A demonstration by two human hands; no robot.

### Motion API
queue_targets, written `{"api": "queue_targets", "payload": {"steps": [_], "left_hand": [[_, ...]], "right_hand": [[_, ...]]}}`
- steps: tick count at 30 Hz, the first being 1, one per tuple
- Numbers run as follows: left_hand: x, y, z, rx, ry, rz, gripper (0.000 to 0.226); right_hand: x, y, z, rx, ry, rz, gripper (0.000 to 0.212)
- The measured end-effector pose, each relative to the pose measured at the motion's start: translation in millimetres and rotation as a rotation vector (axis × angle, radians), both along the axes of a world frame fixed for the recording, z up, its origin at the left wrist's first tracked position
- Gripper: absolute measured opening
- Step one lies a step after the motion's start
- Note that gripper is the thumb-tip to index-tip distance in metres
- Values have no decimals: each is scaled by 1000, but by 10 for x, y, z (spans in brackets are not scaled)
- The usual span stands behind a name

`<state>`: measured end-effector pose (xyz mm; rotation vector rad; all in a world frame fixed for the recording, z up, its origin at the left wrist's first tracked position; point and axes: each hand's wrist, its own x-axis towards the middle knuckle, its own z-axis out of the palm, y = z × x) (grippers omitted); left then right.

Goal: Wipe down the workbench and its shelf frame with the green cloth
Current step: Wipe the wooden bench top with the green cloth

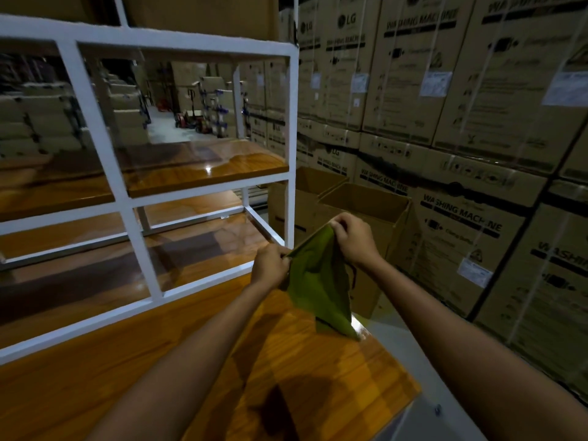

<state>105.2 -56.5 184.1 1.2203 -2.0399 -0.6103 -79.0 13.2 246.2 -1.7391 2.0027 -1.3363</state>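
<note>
Cartons (445, 90) flank the worktop (318, 377). Above its right end, left hand (270, 265) and right hand (354, 238) pinch the hanging cloth (321, 281), likely readying it; next, press it down and wipe.

Reaches forward with both bare forearms, entering from 7 and 4 o'clock. Pinches one upper corner of the green cloth (318, 281) with the left hand (270, 265), knuckles up. Grips the other corner with the right hand (354, 238), at 2 o'clock of the left, fingers curled.

Dim warehouse, stacked washing-machine cartons (461, 90), open cardboard boxes (366, 202), grey floor (401, 345).
</note>
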Motion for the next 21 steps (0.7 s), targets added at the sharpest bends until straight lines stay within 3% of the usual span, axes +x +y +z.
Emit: {"api": "queue_targets", "payload": {"steps": [7,12,16,21], "left_hand": [[266,-109,421,29,108,-170,10],[381,-161,908,190,168,-337,15],[429,-152,1210,257,323,-388,14],[462,-214,1354,278,367,-378,16]], "right_hand": [[-204,149,409,-85,27,-79,17],[-308,228,551,-126,10,-124,16],[-360,278,613,-147,-79,-137,18],[-376,306,597,-150,-118,-126,17]]}}
